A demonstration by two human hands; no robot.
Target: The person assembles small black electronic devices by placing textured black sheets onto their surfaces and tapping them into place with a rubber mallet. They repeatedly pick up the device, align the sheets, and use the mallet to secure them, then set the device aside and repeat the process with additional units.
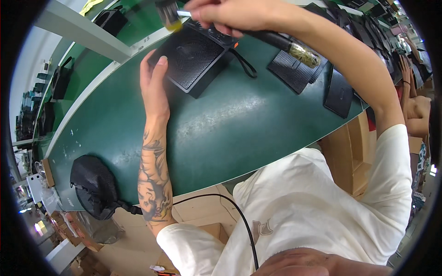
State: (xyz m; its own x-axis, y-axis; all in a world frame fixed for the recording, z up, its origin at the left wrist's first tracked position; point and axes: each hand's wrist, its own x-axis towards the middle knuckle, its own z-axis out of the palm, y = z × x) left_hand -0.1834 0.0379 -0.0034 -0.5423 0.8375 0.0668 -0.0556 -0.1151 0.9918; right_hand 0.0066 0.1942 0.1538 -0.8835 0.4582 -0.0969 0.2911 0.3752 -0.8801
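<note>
Your left hand (154,85) lies flat on the green counter (221,129), its fingers (159,64) stretched out and pressed against the near-left edge of a black mesh-faced bag (193,57), gripping nothing. Your right hand (230,14) is closed round the dark handle of a hammer (262,34), whose head, blurred, seems to hang just above the bag's far corner, a little beyond your left fingertips. The handle's yellowish wrapped end sticks out to the right of your right fingers, over a stack of flat black mesh panels (294,69). A black mesh pouch (94,184) sits well behind your left hand, near the counter's edge.
</note>
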